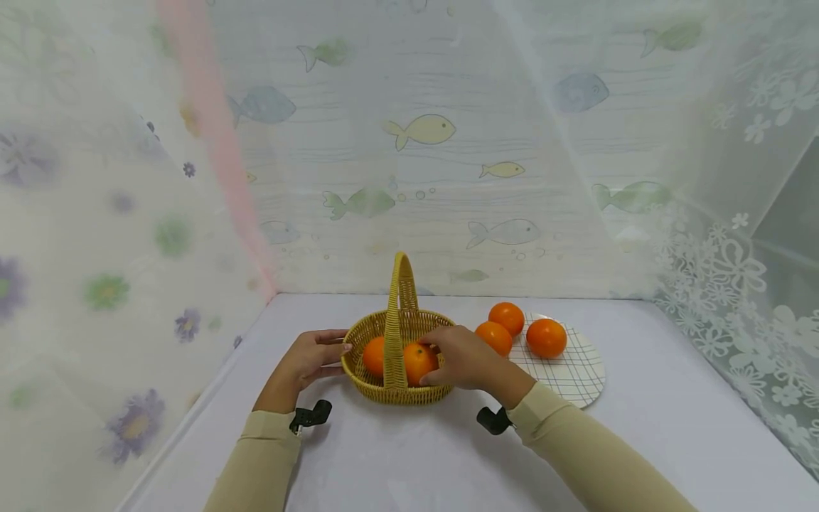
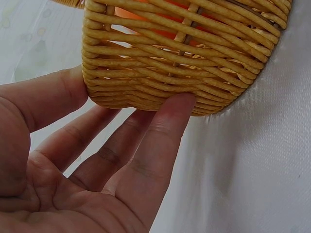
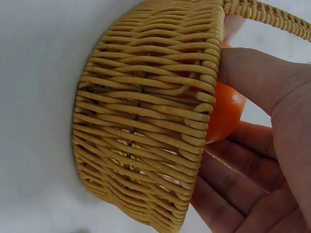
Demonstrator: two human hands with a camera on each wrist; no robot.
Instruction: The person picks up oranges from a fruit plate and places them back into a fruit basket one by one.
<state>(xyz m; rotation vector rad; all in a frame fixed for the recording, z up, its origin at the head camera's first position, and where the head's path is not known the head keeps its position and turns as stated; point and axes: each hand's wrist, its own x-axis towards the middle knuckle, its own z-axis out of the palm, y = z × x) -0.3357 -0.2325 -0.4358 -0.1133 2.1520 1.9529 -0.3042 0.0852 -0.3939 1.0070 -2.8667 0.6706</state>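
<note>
Beige sleeves [image 1: 591, 444] lie nearest, w/ a dark wrist cam [image 1: 494, 420] by each cuff. Wicker basket [image 1: 397, 396] stands upright on the white bench [image 1: 397, 455] btwn the hands, so both reach it easily. L hand [image 1: 310, 361] touches its L side, fingers apart & mostly straight, grip wide w/ no full hold; prob. there to steady it. R hand [image 1: 466, 359] goes over the R rim, grip part-closed, thumb & fingers pinching the right orange [image 1: 419, 363], which is inside the basket, R of the handle [image 1: 392, 355]. Left orange [image 1: 374, 355] sits L of the handle. Three more oranges [image 1: 547, 338] are nearby to the R, at least one on the plate [image 1: 582, 370], likely for R-side reach; can't tell if all rest on it.
</note>
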